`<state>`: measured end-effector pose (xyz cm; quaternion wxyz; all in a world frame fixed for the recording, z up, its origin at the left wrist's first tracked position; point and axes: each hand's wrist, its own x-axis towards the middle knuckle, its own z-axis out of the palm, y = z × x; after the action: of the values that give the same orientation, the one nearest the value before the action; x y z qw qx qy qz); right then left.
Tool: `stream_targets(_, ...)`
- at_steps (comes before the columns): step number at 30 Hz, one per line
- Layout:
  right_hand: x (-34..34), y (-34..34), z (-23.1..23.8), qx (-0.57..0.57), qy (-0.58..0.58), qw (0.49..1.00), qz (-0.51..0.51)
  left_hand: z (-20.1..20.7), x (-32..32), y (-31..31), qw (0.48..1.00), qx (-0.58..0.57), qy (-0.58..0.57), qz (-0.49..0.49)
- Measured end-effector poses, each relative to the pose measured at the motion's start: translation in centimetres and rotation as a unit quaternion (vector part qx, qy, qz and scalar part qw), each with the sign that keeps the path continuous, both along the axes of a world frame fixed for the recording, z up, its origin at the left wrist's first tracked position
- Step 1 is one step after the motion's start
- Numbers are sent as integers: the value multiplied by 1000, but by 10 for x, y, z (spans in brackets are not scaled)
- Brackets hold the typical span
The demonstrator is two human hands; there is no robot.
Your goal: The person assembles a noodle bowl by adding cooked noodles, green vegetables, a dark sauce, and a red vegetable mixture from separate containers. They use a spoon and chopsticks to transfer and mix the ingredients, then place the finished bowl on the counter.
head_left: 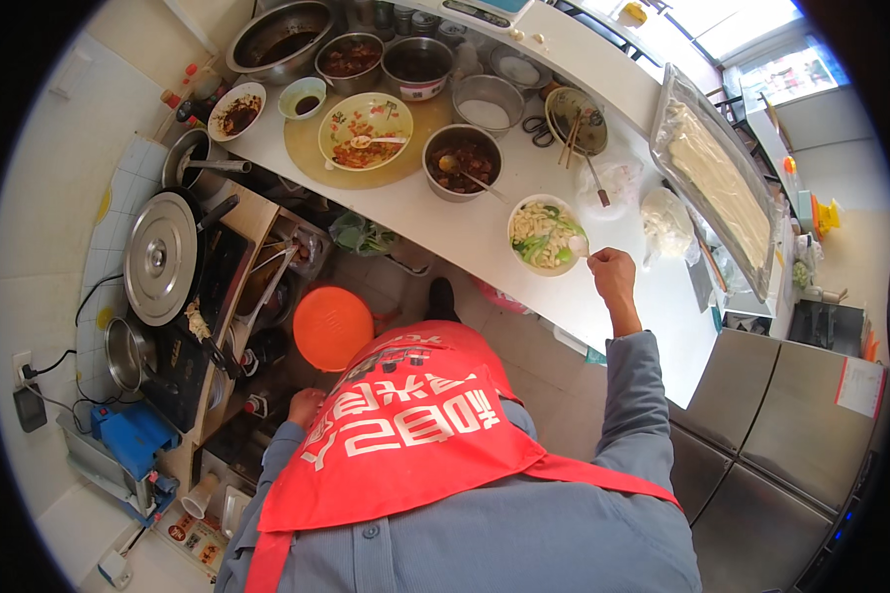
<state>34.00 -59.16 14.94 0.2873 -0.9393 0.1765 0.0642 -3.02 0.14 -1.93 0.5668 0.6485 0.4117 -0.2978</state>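
I had the bowl of greens [538,230] on the white counter [674,304], close to the near edge, well filled with green leaves and pale pieces. At its right rim, my right hand [615,281] pinched the handle of a white spoon [578,245] between thumb and finger, the spoon's head just over the food. My left hand [308,406] hung low, to the left of the bowl and well apart from it, beside the red apron [386,496]; I could not tell whether its fingers were spread or curled around anything.

I judged a spill the likeliest trouble: a hard push with the spoon might have slid the bowl toward that edge or tipped food over its rim. Left of and beyond the bowl, a metal spoon [487,187] slanted out of the stew pot [453,194], its handle ending near the bowl; a careless sleeve could have caught it and splashed sauce.

As for writing, large white characters crossed the apron, nearer me than the bowl. Far to the bowl's right, a red-edged notice [861,385] hung on a steel cabinet [801,400], its print too small to read.
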Motion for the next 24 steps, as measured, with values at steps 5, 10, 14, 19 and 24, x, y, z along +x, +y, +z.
stream_targets(5, 9, 7, 11, 186, 42, 978, -82, 2, 4, -1, 1000, 2, 17, 9)
stream_targets(10, 55, 40, 27, 325, 42, 943, -55, 15, 15, -10, 999, 13, 25, 15)
stream_targets(14, 125, 87, 26, 293, -8, 956, 27, 26, 19, -21, 999, 29, 16, 28)
stream_targets(19, 212, 146, 9, 30, -188, 960, 208, 1, -15, -35, 998, 36, -18, 48)
stream_targets(24, 260, 168, -7, -173, -217, 918, 285, -29, -63, -69, 984, 152, -77, 43)
